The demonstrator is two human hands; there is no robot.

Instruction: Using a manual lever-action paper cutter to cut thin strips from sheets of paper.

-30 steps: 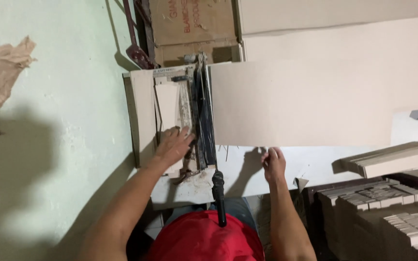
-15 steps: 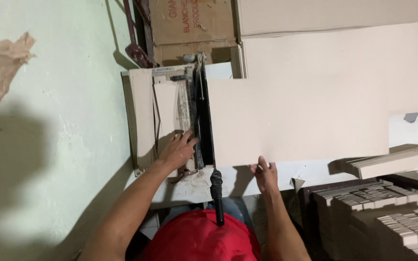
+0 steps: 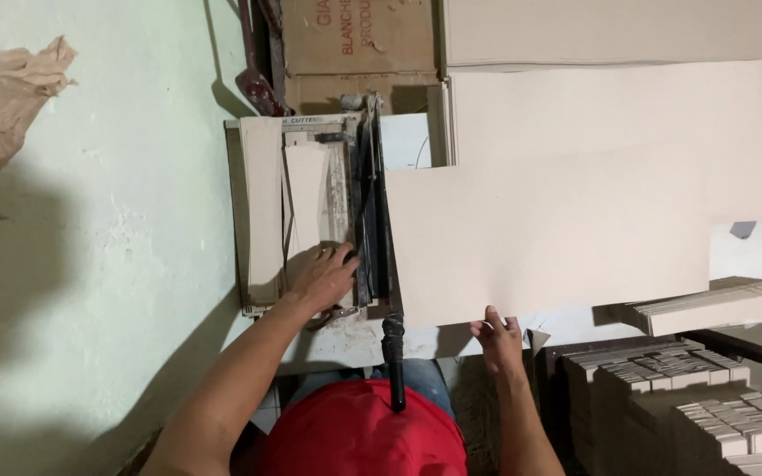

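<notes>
Two hands at the paper cutter (image 3: 315,216) on the desk (image 3: 346,344): my left hand (image 3: 324,275) lies flat, fingers spread, pinning cut strips beside the blade, while my right hand (image 3: 497,339) pinches the near edge of the big cardboard sheet (image 3: 549,238), keeping it square.

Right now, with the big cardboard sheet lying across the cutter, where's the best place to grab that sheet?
Probably the near edge of the cardboard sheet, coming from below, where the right hand already pinches it. That edge overhangs the table, so fingers can slip underneath. The left hand rests on the cutter bed.
</notes>
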